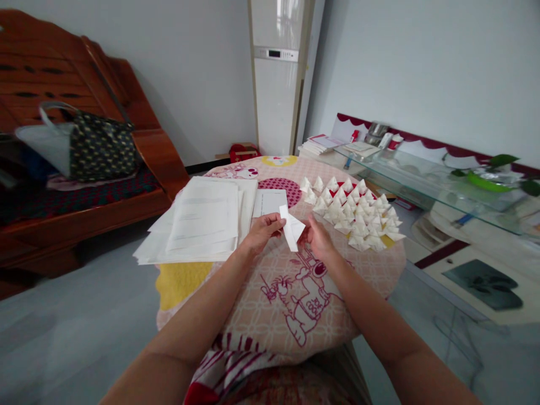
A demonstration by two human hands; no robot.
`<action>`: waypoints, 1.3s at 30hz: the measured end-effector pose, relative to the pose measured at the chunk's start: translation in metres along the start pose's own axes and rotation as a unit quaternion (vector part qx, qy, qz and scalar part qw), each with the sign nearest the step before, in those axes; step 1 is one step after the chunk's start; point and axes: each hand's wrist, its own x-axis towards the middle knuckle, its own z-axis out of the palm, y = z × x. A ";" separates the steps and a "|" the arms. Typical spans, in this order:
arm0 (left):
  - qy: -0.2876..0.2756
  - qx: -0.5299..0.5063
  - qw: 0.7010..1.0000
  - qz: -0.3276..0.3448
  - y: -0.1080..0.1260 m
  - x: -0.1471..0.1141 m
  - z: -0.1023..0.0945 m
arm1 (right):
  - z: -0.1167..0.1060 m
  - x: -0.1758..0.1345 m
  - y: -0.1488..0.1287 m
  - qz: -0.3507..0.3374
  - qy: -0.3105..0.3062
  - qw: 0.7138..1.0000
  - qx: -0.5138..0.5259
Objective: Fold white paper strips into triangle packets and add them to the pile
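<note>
A small piece of folded white paper (291, 229), with a strip across it and a pointed right corner, is held up over the table. My left hand (265, 229) pinches its left side between thumb and fingers. At its right corner my right hand (317, 236) has its curled fingers on the lower edge, the thumb just beside the tip; part of this grip is hidden. Just left of the paper lies a printed sheet (270, 201), beside a thick stack of paper sheets (205, 216). Many folded paper triangles (358, 211) stand in rows on the right.
A patterned pink cloth (253, 304) covers the round table. On the right stands a glass-topped cabinet (442, 185) with papers, cups and a green bowl (491, 180). A wooden bench (143, 152) with a dotted bag (101, 149) is at left; a tall white air conditioner (276, 95) is behind.
</note>
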 end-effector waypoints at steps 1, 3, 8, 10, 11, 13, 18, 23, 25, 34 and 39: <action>-0.010 0.005 1.000 -0.002 0.001 -0.001 0.000 | 0.000 0.000 0.000 0.007 -0.004 1.000 0.009; -0.031 0.015 0.999 -0.011 0.002 -0.002 0.001 | 0.000 0.000 0.000 0.017 -0.008 1.000 0.018; -0.069 0.023 0.996 -0.048 0.001 -0.004 0.001 | -0.001 -0.002 -0.001 0.031 -0.009 0.999 0.039; -0.083 0.025 0.995 -0.057 0.001 -0.004 0.001 | -0.003 -0.002 -0.002 0.043 -0.019 0.998 0.047; -0.090 0.026 0.994 -0.060 0.001 -0.004 0.001 | -0.004 -0.002 -0.002 0.048 -0.024 0.997 0.052; -0.101 0.024 0.993 -0.064 0.000 -0.004 0.000 | -0.006 -0.002 -0.002 0.057 -0.031 0.996 0.061; -0.109 -0.002 0.991 -0.078 0.002 -0.004 -0.001 | -0.011 -0.003 -0.006 0.069 -0.067 0.994 0.058; -0.104 -0.038 0.989 -0.098 0.001 -0.003 -0.003 | -0.013 -0.005 -0.010 0.056 -0.085 0.992 0.071; -0.090 -0.055 0.990 -0.097 0.000 -0.002 -0.004 | -0.014 -0.005 -0.011 0.057 -0.096 0.991 0.077; -0.031 -0.075 0.995 -0.051 0.002 0.000 -0.007 | -0.017 -0.007 -0.016 0.023 -0.099 0.989 0.103; -0.037 -0.024 0.998 -0.051 0.005 -0.002 -0.004 | -0.013 -0.009 -0.018 0.022 -0.092 0.993 0.073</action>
